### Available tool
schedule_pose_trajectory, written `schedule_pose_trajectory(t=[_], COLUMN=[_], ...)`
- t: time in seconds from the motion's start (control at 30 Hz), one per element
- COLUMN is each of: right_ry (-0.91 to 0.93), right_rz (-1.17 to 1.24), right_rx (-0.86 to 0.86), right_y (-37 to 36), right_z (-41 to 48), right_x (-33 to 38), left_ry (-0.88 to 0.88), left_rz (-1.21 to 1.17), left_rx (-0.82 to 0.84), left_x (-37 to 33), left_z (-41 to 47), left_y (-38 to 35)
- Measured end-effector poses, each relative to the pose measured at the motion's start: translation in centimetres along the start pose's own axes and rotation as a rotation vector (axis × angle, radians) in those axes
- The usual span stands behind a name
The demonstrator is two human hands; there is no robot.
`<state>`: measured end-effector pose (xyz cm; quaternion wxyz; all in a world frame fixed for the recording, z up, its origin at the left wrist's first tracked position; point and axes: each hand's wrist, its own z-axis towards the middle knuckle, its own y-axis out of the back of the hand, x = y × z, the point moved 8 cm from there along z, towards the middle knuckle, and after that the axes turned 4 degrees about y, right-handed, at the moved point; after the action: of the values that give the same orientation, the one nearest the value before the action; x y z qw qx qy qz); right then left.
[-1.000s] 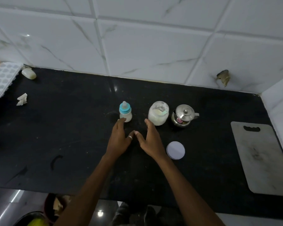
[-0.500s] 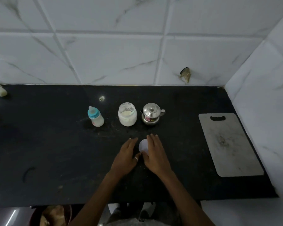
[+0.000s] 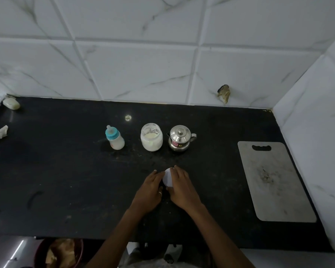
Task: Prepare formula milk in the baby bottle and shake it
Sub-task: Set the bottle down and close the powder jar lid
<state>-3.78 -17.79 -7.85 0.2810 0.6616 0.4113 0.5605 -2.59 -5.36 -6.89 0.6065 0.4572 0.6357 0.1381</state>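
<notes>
Where the black counter (image 3: pixel 66 190) comes closest to the person, both hands lie on it, on the near side of the open jar (image 3: pixel 151 137) and slightly to its right. The left hand (image 3: pixel 150 188) rests flat with straight fingers, touching the left edge of the white lid (image 3: pixel 167 178). The right hand (image 3: pixel 182 188) lies over the lid's right part, thumb by its near edge. I cannot tell whether it grips the lid or only rests on it. Well to the jar's right lies a cutting board (image 3: pixel 275 180). The jar stands upright with white powder inside. Just left of the jar stands the baby bottle (image 3: pixel 115 139), upright, with its blue-collared teat on and pale liquid inside. Just right of the jar sits a lidded steel pot (image 3: pixel 180 139). Far to the jar's left, by the tiled wall (image 3: pixel 143 74), lies a bar of soap (image 3: pixel 11 103).
</notes>
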Motion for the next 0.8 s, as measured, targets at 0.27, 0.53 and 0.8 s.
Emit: schedule_pose_trajectory(t=[0.27,0.53,0.8], right_ry=[0.053,0.226,0.212], right_rz=[0.065,0.081,-0.009], right_rx=[-0.057,-0.211,-0.109], right_y=[3.1,10.9,13.3], right_z=[0.2,4.1,10.5], right_x=[2.1,9.4,11.9], left_ry=[-0.045,-0.092,-0.017], left_rz=[-0.078,-0.169,-0.279], left_rx=[-0.101,-0.274,-0.315], left_x=[-0.9,-1.8,0.4], left_z=[-0.4,1.7,6.2], left_y=[2.8,11.5,15.2])
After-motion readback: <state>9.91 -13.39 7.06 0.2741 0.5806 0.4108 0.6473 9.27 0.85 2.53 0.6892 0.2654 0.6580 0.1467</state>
